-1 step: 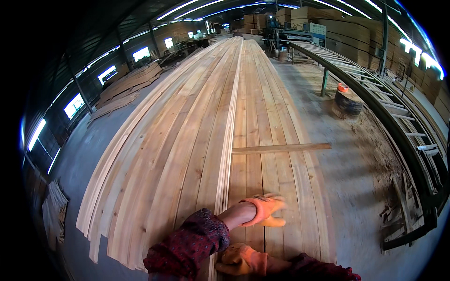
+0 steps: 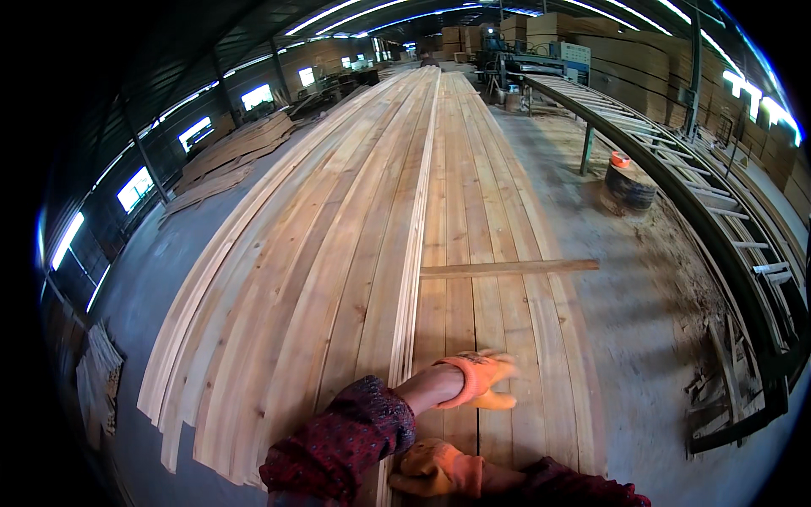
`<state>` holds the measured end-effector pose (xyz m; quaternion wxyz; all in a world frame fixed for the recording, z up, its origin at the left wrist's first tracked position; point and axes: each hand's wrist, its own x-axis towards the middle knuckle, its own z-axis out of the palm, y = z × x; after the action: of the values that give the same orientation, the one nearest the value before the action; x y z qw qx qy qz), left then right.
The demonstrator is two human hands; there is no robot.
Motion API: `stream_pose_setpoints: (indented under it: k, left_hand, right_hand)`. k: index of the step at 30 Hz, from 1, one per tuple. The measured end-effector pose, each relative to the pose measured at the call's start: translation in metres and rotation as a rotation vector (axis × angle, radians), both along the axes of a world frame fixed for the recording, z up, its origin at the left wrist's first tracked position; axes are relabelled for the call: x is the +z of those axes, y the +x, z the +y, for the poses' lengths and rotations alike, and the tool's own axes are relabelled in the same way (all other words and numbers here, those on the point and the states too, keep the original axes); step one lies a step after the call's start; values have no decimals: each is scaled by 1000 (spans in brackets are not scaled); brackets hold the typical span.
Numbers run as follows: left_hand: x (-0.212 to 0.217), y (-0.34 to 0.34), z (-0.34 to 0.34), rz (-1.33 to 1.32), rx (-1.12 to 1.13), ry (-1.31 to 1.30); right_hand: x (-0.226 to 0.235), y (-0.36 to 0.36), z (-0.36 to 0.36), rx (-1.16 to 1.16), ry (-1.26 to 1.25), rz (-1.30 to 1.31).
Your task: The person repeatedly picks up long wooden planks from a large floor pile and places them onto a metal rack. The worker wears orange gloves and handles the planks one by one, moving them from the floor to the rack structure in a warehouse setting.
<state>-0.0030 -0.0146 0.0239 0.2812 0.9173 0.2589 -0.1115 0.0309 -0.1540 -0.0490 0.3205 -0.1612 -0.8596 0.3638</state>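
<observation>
Both my hands wear orange gloves, and my sleeves are dark red. My left hand (image 2: 477,378) reaches forward and lies flat on the long pale planks (image 2: 473,211), fingers pointing right and slightly blurred. My right hand (image 2: 433,470) sits close to my body, curled at the near end of the planks, partly under my left forearm. What it grips, if anything, is hidden. A raised stack of thin plank edges (image 2: 414,253) runs away from me just left of both hands. A short lath (image 2: 508,269) lies crosswise on the planks beyond my left hand.
A wide bed of long boards (image 2: 296,253) slopes off to the left. On the right is a sawdust-strewn concrete floor (image 2: 642,321), a dark drum with an orange lid (image 2: 627,184) and a long metal roller conveyor (image 2: 726,220). More board stacks (image 2: 236,148) lie far left.
</observation>
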Motion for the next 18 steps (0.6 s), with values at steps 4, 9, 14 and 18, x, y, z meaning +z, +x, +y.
stream_pose_setpoints:
  k: [4,9,14,18]
  left_hand:
    - [0,0,-2,-9,14,16]
    - [5,-2,-1,47,12,-47]
    - [12,-1,-3,61,5,-44]
    - [13,-1,-3,74,16,-68]
  right_hand:
    - [9,1,1,17,-29,-141]
    - [22,-1,3,35,-93,-324]
    - [15,0,0,-20,-79,-188]
    - [4,-3,-2,-38,-42,-172]
